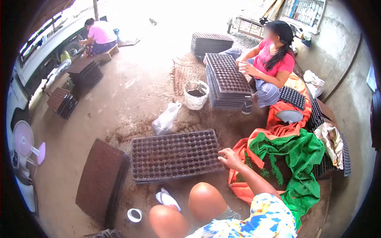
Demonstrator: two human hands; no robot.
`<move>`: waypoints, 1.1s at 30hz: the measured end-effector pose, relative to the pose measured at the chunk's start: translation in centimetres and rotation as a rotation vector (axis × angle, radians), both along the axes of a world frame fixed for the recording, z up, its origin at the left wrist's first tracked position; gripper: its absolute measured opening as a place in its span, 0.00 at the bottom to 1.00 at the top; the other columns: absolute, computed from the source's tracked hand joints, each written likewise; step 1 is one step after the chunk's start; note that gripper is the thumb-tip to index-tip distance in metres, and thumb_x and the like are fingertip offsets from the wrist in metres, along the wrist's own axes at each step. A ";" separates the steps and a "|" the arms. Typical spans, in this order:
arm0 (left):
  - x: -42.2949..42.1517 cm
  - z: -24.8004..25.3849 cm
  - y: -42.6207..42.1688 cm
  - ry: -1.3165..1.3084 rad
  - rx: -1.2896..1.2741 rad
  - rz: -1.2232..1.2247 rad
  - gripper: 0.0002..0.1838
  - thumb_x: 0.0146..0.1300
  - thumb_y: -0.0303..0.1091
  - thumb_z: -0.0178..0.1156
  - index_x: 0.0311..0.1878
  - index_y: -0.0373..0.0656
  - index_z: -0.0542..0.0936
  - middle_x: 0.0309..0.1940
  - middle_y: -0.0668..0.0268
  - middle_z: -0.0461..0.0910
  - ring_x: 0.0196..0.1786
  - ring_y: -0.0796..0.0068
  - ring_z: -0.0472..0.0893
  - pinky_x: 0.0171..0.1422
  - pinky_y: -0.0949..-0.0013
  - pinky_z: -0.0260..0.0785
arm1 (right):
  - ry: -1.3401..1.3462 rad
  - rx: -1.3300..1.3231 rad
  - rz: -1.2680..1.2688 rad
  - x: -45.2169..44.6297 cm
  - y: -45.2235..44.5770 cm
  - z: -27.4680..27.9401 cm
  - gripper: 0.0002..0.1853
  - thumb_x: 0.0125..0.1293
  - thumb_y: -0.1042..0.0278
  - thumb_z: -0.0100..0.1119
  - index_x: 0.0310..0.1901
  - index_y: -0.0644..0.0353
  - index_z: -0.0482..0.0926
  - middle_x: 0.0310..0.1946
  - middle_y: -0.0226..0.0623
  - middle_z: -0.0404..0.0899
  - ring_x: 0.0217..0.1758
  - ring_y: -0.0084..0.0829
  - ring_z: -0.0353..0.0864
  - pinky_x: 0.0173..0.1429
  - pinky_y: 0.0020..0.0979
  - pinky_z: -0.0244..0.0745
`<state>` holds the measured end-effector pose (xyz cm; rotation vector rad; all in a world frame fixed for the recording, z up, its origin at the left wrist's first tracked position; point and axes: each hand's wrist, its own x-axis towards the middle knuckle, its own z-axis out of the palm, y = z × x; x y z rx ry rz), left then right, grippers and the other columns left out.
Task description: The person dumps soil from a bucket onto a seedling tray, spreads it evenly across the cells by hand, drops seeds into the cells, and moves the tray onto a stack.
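A black seedling tray (174, 154) with many soil-filled cells lies in front of my knees, on top of other trays. At its right edge is my right hand (229, 158), palm down, with its fingers apart and reaching over the rim. I make out nothing held in those fingers. My left hand is out of view. Just right of my right hand, green cloth (305, 154) and orange cloth (242, 186) lie bunched around dark soil with green bits on it.
Left of the tray leans a soil-covered tray stack (99, 174); a white cup (135, 215) stands nearby. Beyond are a plastic bag (166, 119), a soil bucket (196, 95) and a co-worker (274, 63) at a tall tray stack (228, 79). Another person (101, 35) sits farther back.
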<state>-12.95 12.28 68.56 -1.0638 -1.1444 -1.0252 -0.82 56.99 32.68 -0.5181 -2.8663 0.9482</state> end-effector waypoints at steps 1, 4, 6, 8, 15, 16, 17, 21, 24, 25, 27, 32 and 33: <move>0.8 0.3 1.2 -0.015 -0.017 -0.076 0.40 0.71 0.60 0.31 0.71 0.33 0.51 0.73 0.50 0.47 0.75 0.56 0.50 0.78 0.55 0.39 | 0.000 -0.012 0.004 1.1 -0.7 0.4 0.18 0.60 0.57 0.63 0.49 0.56 0.79 0.49 0.41 0.74 0.39 0.32 0.81 0.48 0.34 0.76; 2.8 0.3 3.1 -0.047 -0.031 -0.231 0.40 0.71 0.61 0.31 0.71 0.34 0.52 0.73 0.50 0.47 0.75 0.56 0.50 0.77 0.55 0.39 | 0.003 -0.052 0.020 1.1 -2.2 3.8 0.17 0.60 0.55 0.63 0.48 0.54 0.79 0.49 0.41 0.75 0.43 0.35 0.81 0.50 0.36 0.76; 4.0 0.3 3.5 -0.073 -0.041 -0.282 0.39 0.71 0.61 0.31 0.71 0.34 0.52 0.73 0.50 0.47 0.75 0.56 0.50 0.77 0.55 0.39 | 0.127 -0.017 0.091 1.2 -2.2 4.2 0.17 0.59 0.57 0.64 0.48 0.55 0.79 0.48 0.40 0.75 0.41 0.34 0.80 0.49 0.35 0.76; 4.8 0.2 3.9 -0.093 -0.042 -0.328 0.39 0.70 0.61 0.31 0.71 0.35 0.52 0.73 0.50 0.47 0.75 0.56 0.50 0.77 0.55 0.39 | 0.166 -0.006 0.101 1.4 -2.4 6.7 0.17 0.59 0.60 0.64 0.48 0.56 0.79 0.46 0.39 0.75 0.38 0.33 0.80 0.48 0.34 0.76; 7.2 0.9 4.8 -0.126 -0.074 -0.456 0.39 0.70 0.62 0.31 0.70 0.36 0.53 0.73 0.50 0.47 0.75 0.56 0.51 0.77 0.54 0.39 | 0.403 -0.009 0.062 2.1 -0.7 15.8 0.17 0.59 0.66 0.64 0.49 0.59 0.78 0.50 0.40 0.73 0.38 0.31 0.81 0.45 0.30 0.77; 7.5 0.9 4.9 -0.127 -0.074 -0.472 0.39 0.70 0.62 0.31 0.70 0.37 0.54 0.73 0.50 0.47 0.75 0.56 0.51 0.77 0.54 0.39 | 0.391 0.000 0.051 2.6 -0.5 16.7 0.17 0.59 0.65 0.64 0.50 0.59 0.78 0.50 0.40 0.73 0.38 0.31 0.81 0.46 0.30 0.78; 7.7 0.9 5.0 -0.124 -0.067 -0.491 0.39 0.70 0.62 0.31 0.70 0.37 0.54 0.73 0.50 0.47 0.75 0.56 0.51 0.77 0.54 0.39 | 0.383 0.015 0.043 2.9 -0.3 17.6 0.17 0.59 0.65 0.64 0.50 0.59 0.78 0.50 0.40 0.73 0.39 0.31 0.81 0.46 0.31 0.78; 8.3 0.9 5.3 -0.128 -0.057 -0.545 0.39 0.70 0.63 0.30 0.70 0.38 0.54 0.73 0.50 0.47 0.75 0.56 0.51 0.77 0.54 0.39 | 0.404 0.043 0.036 3.5 0.4 18.2 0.17 0.59 0.64 0.64 0.50 0.58 0.78 0.50 0.39 0.73 0.39 0.32 0.81 0.47 0.31 0.78; 8.5 0.9 5.7 -0.136 -0.057 -0.579 0.39 0.70 0.63 0.30 0.70 0.38 0.55 0.73 0.50 0.47 0.75 0.56 0.51 0.77 0.54 0.39 | 0.360 0.044 0.037 3.5 0.1 18.0 0.17 0.59 0.64 0.64 0.49 0.59 0.78 0.50 0.40 0.73 0.39 0.32 0.81 0.47 0.31 0.78; 8.5 0.7 5.8 -0.138 -0.052 -0.593 0.39 0.69 0.63 0.30 0.70 0.39 0.55 0.73 0.50 0.48 0.75 0.56 0.51 0.77 0.54 0.39 | 0.371 0.024 0.056 3.3 0.0 17.7 0.17 0.59 0.64 0.64 0.49 0.59 0.78 0.50 0.40 0.73 0.39 0.32 0.81 0.47 0.31 0.78; 8.5 0.0 6.0 -0.141 -0.039 -0.629 0.39 0.69 0.63 0.30 0.70 0.39 0.55 0.73 0.50 0.48 0.75 0.56 0.51 0.77 0.54 0.39 | 0.401 0.013 0.079 2.6 0.2 16.6 0.16 0.59 0.65 0.64 0.48 0.60 0.78 0.50 0.41 0.73 0.39 0.32 0.81 0.47 0.32 0.78; 7.5 -2.8 6.6 -0.151 0.022 -0.710 0.39 0.69 0.64 0.30 0.70 0.40 0.56 0.73 0.50 0.48 0.75 0.56 0.51 0.76 0.53 0.40 | 0.550 0.089 0.216 0.4 0.5 15.0 0.16 0.53 0.66 0.68 0.43 0.59 0.79 0.44 0.45 0.76 0.49 0.42 0.78 0.54 0.38 0.74; 7.2 -3.1 6.7 -0.173 0.013 -0.705 0.39 0.69 0.64 0.30 0.70 0.40 0.56 0.73 0.50 0.48 0.75 0.56 0.51 0.76 0.53 0.40 | 0.556 0.095 0.261 0.1 0.3 16.0 0.15 0.52 0.67 0.68 0.41 0.60 0.78 0.42 0.45 0.77 0.51 0.44 0.76 0.56 0.40 0.72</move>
